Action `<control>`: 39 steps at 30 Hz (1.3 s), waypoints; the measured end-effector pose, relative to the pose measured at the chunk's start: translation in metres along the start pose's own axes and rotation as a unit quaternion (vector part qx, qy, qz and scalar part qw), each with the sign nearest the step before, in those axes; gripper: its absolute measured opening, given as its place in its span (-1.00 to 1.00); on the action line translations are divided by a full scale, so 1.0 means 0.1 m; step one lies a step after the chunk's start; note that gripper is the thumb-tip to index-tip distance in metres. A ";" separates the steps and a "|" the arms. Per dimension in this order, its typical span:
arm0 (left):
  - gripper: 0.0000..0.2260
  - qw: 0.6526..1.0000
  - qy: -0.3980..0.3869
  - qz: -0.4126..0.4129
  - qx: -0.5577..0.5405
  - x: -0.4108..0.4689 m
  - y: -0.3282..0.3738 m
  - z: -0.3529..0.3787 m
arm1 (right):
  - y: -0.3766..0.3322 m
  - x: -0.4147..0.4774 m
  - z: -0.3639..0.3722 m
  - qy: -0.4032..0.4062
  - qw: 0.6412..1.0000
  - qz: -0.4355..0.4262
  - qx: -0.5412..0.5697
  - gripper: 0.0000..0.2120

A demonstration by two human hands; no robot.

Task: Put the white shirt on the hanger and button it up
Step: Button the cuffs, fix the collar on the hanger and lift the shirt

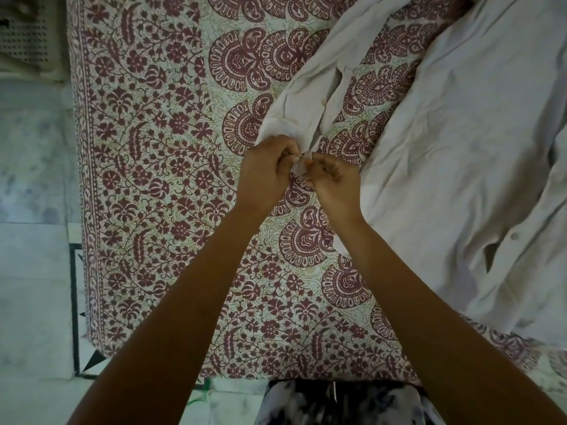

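The white shirt lies spread over the right side of a patterned bedsheet. One sleeve runs diagonally from the top down to the middle, and its cuff ends at my hands. My left hand pinches one edge of the cuff with curled fingers. My right hand pinches the other edge, right beside the left hand. A small button shows on the shirt's front placket at the right. No hanger is visible.
The maroon-and-cream bedsheet covers the bed; its left border runs along a pale marble floor. A perforated white plastic basket stands at the top left. My patterned clothing shows at the bottom edge.
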State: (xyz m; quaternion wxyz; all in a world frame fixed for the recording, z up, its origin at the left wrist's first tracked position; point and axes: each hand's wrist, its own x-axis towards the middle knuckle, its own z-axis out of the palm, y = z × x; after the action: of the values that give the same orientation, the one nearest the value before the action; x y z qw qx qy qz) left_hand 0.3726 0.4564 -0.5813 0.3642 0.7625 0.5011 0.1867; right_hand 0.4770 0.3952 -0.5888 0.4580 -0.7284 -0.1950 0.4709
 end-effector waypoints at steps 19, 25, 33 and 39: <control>-0.94 0.999 -0.044 0.021 -0.016 0.02 0.10 0.04 | 0.04 -0.01 -0.15 0.007 0.992 -0.100 -0.070 -0.82; -0.93 0.999 -0.043 0.029 -0.013 0.03 0.08 0.03 | 0.01 0.01 -0.17 -0.002 1.000 -0.030 -0.004 -0.71; -0.90 0.994 -0.038 -0.067 -0.079 0.08 0.14 0.06 | 0.06 0.05 -0.21 0.008 0.985 -0.154 -0.083 -0.95; -0.81 0.984 -0.033 -0.126 -0.122 0.06 0.19 0.10 | 0.06 0.07 -0.11 0.094 0.943 -0.230 -0.221 -0.91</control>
State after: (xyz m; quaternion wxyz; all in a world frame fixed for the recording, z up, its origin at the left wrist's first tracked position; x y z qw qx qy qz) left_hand 0.3933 0.4535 -0.5744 0.4913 0.6488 0.5544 0.1742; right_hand 0.4892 0.3922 -0.5961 0.3977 -0.7878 -0.4119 0.2272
